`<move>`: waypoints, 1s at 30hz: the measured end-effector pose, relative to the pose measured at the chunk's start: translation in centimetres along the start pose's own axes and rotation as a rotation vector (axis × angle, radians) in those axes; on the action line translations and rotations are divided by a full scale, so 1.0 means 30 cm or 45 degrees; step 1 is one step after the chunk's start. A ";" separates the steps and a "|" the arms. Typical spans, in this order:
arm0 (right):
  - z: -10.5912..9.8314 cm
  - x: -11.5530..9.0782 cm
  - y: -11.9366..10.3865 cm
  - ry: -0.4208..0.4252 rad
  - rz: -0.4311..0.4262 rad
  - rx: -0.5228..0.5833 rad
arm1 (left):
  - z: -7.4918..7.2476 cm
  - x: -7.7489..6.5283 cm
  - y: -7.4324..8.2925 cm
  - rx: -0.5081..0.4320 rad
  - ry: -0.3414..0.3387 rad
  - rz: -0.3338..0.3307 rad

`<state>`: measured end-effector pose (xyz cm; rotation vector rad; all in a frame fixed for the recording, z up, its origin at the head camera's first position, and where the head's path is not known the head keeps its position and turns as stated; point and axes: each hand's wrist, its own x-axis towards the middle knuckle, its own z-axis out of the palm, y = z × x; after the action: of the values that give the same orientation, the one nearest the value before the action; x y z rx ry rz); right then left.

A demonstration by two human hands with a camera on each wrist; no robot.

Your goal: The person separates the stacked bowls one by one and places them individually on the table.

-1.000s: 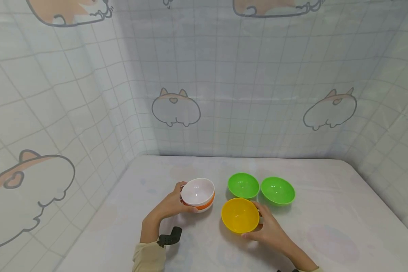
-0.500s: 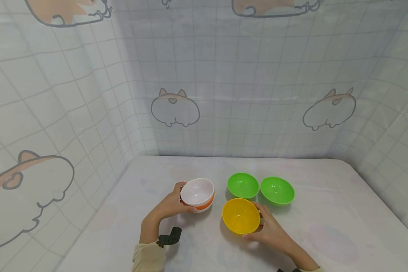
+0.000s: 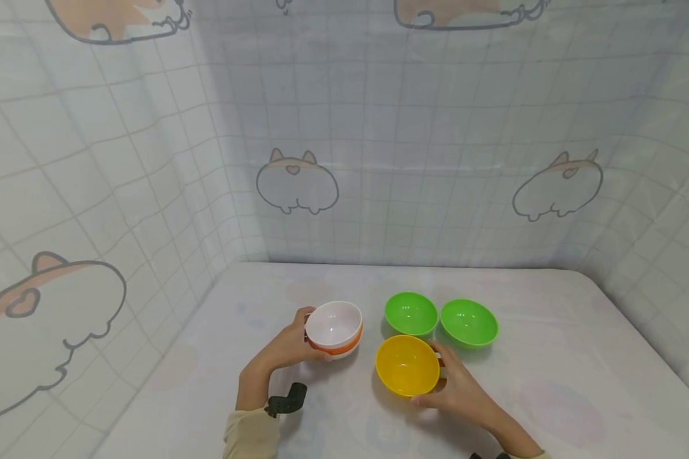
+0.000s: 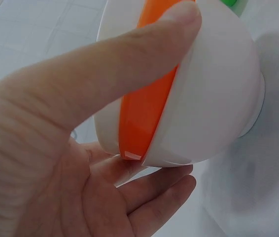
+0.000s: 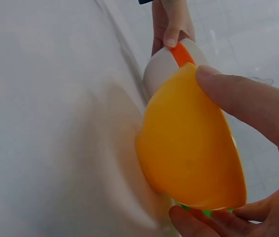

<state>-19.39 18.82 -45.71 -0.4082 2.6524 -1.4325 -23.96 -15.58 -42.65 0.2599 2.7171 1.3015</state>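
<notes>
My left hand (image 3: 289, 344) grips a nested stack of bowls from its left side. On top is a white bowl (image 3: 334, 324); an orange bowl (image 4: 147, 116) shows as a band below its rim, and another white bowl (image 4: 223, 84) forms the bottom. The left wrist view has the thumb across the orange band and the other fingers on the opposite side. A yellow bowl (image 3: 407, 366), hollow side up, is held at its right side by my right hand (image 3: 459, 389). In the right wrist view its thumb lies at the rim, with the fingers partly hidden beyond the bowl.
Two green bowls stand side by side behind the yellow one, a left green bowl (image 3: 410, 313) and a right green bowl (image 3: 469, 322). All are on a pale cloth-covered table (image 3: 551, 357). A gridded curtain (image 3: 425, 210) with cartoon animals encloses the back and sides.
The yellow bowl and my right hand have shifted very slightly right and nearer. My left hand and the bowl stack keep their place.
</notes>
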 end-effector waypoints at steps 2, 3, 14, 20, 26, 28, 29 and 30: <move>-0.008 -0.002 -0.004 0.000 -0.001 0.011 | 0.000 0.001 0.000 0.001 -0.001 0.006; -0.012 -0.003 -0.005 0.000 -0.003 0.020 | 0.000 0.001 -0.001 0.000 -0.003 0.008; -0.050 0.022 -0.023 0.074 -0.120 0.139 | 0.002 0.002 0.003 0.006 -0.009 -0.007; -0.056 0.070 -0.055 0.077 -0.180 0.084 | 0.002 0.004 0.000 0.006 -0.019 0.000; -0.049 0.121 -0.091 0.093 -0.310 0.034 | 0.002 0.008 -0.006 0.033 -0.019 0.003; -0.044 0.139 -0.110 0.082 -0.330 0.051 | 0.001 0.008 -0.010 0.041 -0.019 0.000; -0.041 0.149 -0.120 0.071 -0.336 0.058 | 0.000 0.008 -0.012 0.044 -0.022 0.001; -0.038 0.159 -0.131 0.056 -0.334 0.074 | -0.001 0.008 -0.014 0.040 -0.023 0.002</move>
<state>-23.47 16.35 -41.63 -0.7505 2.6628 -1.6010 -24.23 -15.80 -42.96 0.2757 2.7252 1.2512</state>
